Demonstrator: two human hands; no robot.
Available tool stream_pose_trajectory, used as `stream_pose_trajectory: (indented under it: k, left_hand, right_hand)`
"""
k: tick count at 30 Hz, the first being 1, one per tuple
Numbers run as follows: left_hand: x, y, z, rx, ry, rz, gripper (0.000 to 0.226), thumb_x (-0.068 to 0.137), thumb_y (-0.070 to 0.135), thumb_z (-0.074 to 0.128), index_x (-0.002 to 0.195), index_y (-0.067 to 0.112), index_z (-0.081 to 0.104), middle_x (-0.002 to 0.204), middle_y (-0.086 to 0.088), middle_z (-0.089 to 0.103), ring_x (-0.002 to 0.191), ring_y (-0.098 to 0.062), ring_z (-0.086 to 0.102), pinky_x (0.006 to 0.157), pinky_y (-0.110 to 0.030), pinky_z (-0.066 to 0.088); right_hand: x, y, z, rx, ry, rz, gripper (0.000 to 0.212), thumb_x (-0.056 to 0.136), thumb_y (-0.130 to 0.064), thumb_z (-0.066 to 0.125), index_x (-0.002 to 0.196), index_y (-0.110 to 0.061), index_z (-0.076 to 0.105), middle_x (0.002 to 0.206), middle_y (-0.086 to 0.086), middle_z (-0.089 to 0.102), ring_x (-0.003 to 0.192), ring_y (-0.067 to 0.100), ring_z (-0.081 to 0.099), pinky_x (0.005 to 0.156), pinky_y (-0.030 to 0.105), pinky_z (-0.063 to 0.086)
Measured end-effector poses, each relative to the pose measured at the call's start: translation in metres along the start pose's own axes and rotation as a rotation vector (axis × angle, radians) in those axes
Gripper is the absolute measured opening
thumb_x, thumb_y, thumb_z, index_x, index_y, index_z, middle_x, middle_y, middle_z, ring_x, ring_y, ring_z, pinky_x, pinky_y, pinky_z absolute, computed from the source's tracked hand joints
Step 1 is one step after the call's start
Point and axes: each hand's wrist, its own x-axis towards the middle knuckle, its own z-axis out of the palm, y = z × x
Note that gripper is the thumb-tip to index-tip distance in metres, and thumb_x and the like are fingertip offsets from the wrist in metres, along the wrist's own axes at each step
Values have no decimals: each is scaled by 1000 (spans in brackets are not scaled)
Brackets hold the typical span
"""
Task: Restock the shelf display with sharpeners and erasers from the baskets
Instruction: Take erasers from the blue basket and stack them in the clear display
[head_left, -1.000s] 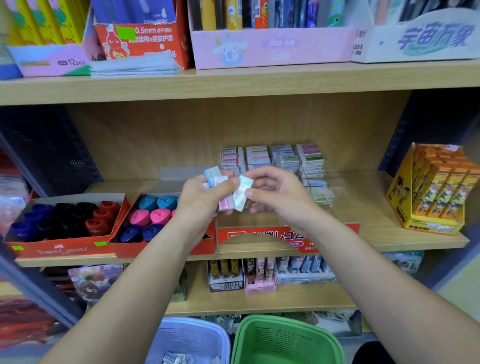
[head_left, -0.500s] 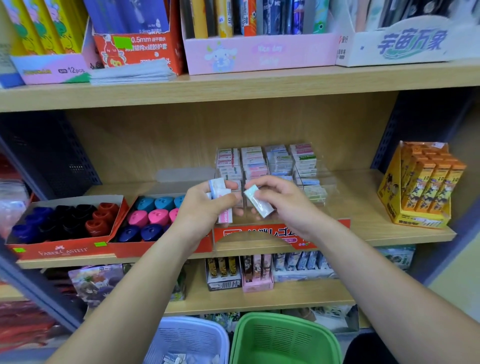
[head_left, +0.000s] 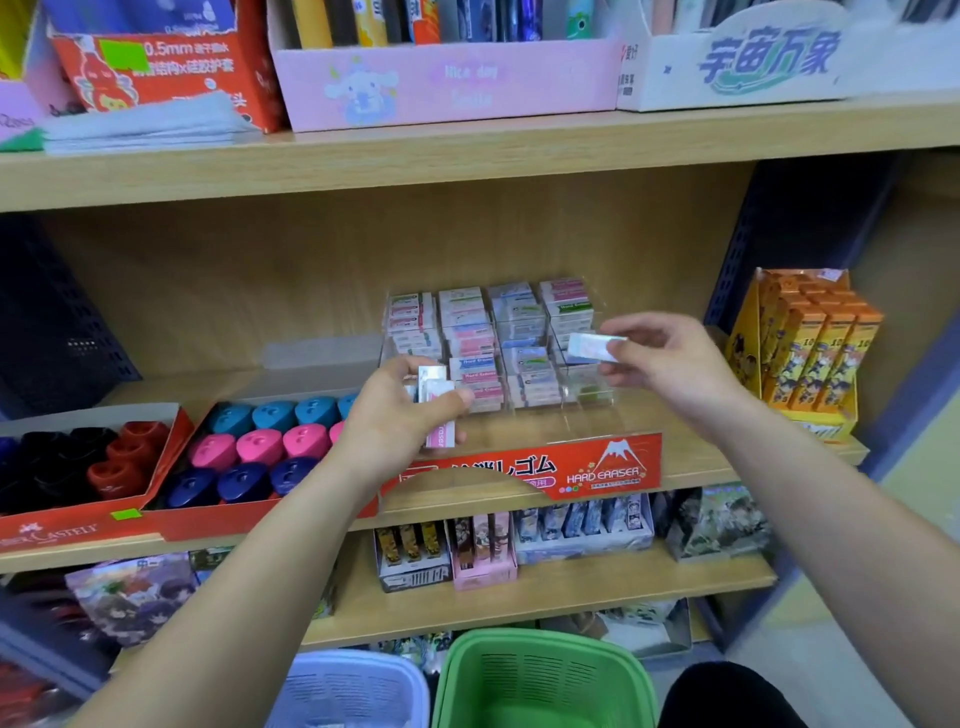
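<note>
Pinches one wrapped eraser (head_left: 592, 347) between thumb and fingertips of the right hand (head_left: 670, 364), just above the far right part of the clear tray (head_left: 597, 465). Grips a small bunch of erasers (head_left: 440, 402) in the left hand (head_left: 397, 423), thumb across them, over the near left part of the same tray. At the far side of the tray, four rows of stacked erasers (head_left: 491, 338). Left of it, sharpeners (head_left: 260, 447) in a red box (head_left: 234, 519). Near the bottom, a pale blue basket (head_left: 353, 691) at left, a green basket (head_left: 540, 680) at right.

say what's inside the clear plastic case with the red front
Four columns of small wrapped erasers fill its back; the left hand hides the front-left part.
</note>
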Motion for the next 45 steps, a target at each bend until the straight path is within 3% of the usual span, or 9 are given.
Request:
stream_pose_trajectory:
  k: [3, 11, 16, 19, 25, 28, 31, 35, 45]
  left_hand:
    - [11, 2, 8, -18, -3, -13, 36, 89, 18, 77, 118, 11, 56, 98, -10, 77, 65, -20, 74, 50, -22, 52]
    - [32, 0, 23, 9, 14, 35, 32, 89, 21, 76, 113, 19, 55, 90, -3, 78, 66, -19, 75, 52, -22, 54]
    - [41, -5, 25, -25, 14, 26, 46, 88, 24, 78, 125, 17, 51, 91, -9, 78, 76, -24, 76, 64, -34, 59]
    - [43, -4, 26, -41, -18, -6, 47, 88, 26, 76, 125, 15, 50, 90, -4, 79, 79, -22, 77, 60, -28, 57]
    - [38, 6, 33, -86, -94, 17, 28, 95, 28, 68, 117, 13, 59, 97, -3, 79, 86, -20, 77, 58, -24, 55]
    - [35, 10, 39, -116, -104, 21, 28, 95, 27, 68, 119, 14, 63, 100, -7, 77, 82, -17, 76, 59, -24, 56]
    - [31, 14, 44, -113, -106, 29, 24, 92, 28, 70, 114, 18, 69, 102, -3, 72, 82, -11, 72, 61, -25, 57]
    - [20, 19, 43, -132, -95, 43, 11, 92, 27, 69, 101, 23, 74, 85, 6, 76, 73, -5, 71, 57, -22, 55]
    - [-1, 32, 33, -137, -8, 38, 16, 91, 17, 73, 107, 13, 72, 89, -3, 78, 65, -9, 72, 48, -20, 49]
  right_hand:
    - [25, 3, -11, -219, 94, -95, 11, 92, -13, 72, 102, -16, 73, 90, 6, 72, 56, 5, 62, 49, 22, 50]
    - [70, 21, -13, -683, -159, -261, 6, 91, -22, 72, 90, -28, 72, 95, -10, 73, 91, 1, 65, 66, 1, 38]
    - [77, 24, -10, -939, -294, -246, 20, 100, -28, 59, 112, -23, 74, 111, -6, 74, 99, 13, 67, 88, 33, 55]
    - [72, 21, -10, -1007, -299, -229, 27, 103, -28, 53, 122, -21, 71, 122, -3, 71, 105, 15, 66, 93, 38, 55]
    - [40, 8, 6, -711, 28, -385, 17, 98, -27, 61, 109, -26, 74, 110, -14, 72, 99, 7, 67, 92, 31, 51]
    - [15, -5, 27, -361, -82, -301, 13, 96, -21, 65, 102, -20, 76, 90, -13, 73, 78, -5, 65, 75, 19, 50]
    - [-3, -14, 44, -80, -214, -163, 14, 98, -19, 63, 105, -13, 73, 81, 3, 74, 53, 7, 58, 51, 19, 46]
    - [-12, -16, 47, 69, -287, -37, 13, 97, -22, 67, 106, -13, 68, 80, 5, 74, 57, 15, 62, 51, 27, 47]
    - [-27, -22, 37, 152, -315, 56, 12, 92, -8, 70, 104, -6, 68, 80, 9, 75, 61, 17, 65, 55, 30, 53]
